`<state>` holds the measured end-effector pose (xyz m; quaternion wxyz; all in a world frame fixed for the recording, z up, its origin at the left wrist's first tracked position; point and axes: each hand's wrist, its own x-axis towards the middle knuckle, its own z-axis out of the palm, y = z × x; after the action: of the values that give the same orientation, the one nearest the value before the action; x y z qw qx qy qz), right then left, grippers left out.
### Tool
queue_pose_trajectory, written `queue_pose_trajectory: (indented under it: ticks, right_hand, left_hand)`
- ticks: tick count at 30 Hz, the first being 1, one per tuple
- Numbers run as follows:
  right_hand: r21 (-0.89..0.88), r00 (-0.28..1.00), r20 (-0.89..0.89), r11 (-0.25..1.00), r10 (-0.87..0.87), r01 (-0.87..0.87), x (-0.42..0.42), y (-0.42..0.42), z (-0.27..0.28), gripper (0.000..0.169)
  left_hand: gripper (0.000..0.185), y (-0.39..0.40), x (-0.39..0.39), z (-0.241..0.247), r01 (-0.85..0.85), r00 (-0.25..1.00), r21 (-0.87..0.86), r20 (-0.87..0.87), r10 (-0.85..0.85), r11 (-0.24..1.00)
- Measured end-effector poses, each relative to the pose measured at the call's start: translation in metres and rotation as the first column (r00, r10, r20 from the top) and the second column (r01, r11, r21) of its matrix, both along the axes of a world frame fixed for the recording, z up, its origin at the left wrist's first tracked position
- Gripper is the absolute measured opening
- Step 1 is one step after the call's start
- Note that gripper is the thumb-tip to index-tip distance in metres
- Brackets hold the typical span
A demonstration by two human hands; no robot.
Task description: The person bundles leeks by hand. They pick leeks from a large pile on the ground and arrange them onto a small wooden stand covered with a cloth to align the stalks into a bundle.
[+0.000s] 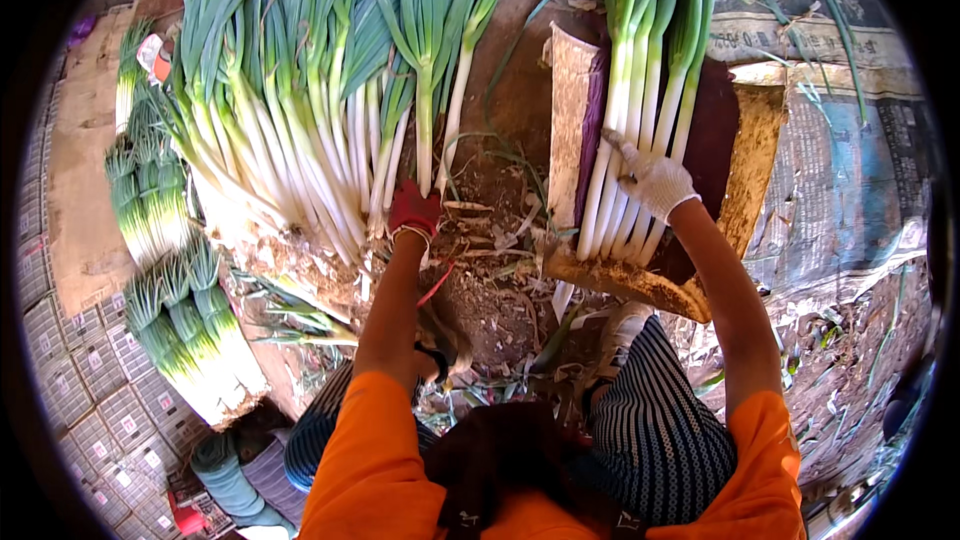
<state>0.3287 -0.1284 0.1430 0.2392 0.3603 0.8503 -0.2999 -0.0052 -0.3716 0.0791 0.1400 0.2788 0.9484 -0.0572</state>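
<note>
My left hand (414, 211), in a red glove, closes around the root end of one green onion (424, 112) at the right side of a wide pile of long green onions (300, 135). The fingertips are partly hidden. My right hand (654, 178), in a pale knit glove, lies over several white stalks (600, 221) with its index finger extended and its fingers apart. Those stalks rest side by side in an open-topped wooden holder (754, 165) lined with dark cloth (711, 116). Their green leaves extend past its far end.
Tied green onion bundles (195, 330) lie at the left beside a brown board (82, 165) and patterned floor covering (97, 390). A seated person's sleeve (240, 491) shows at lower left. Peelings (510, 262) litter the ground between my feet. Printed sheeting (832, 187) spreads at the right.
</note>
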Motion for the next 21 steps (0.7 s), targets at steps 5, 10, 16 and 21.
queue_pose_trajectory:
  ticks: [5, 10, 16, 21]
  right_hand:
    - [-0.056, 0.999, 0.040, 0.998, -0.008, 0.010, -0.005, 0.000, 0.012, 0.073]
    - [0.054, 0.996, -0.093, 0.998, -0.017, 0.022, 0.016, -0.004, -0.014, 0.071]
    - [0.042, 0.992, -0.124, 0.999, -0.013, 0.018, 0.019, 0.000, -0.024, 0.063]
    - [0.005, 0.980, -0.187, 0.998, -0.063, 0.065, 0.016, -0.007, -0.001, 0.067]
  left_hand:
    - [0.036, -0.020, -0.039, 0.001, -0.106, 0.983, 0.497, 0.184, 0.015, 0.861]
    - [0.014, 0.046, 0.040, 0.157, -0.466, 0.812, 0.736, 0.576, -0.093, 0.492]
    - [0.007, 0.114, 0.138, 0.195, -0.653, 0.564, 0.655, 0.755, -0.333, 0.380]
    - [0.017, 0.121, 0.185, 0.049, -0.509, 0.625, 0.601, 0.750, -0.214, 0.616]
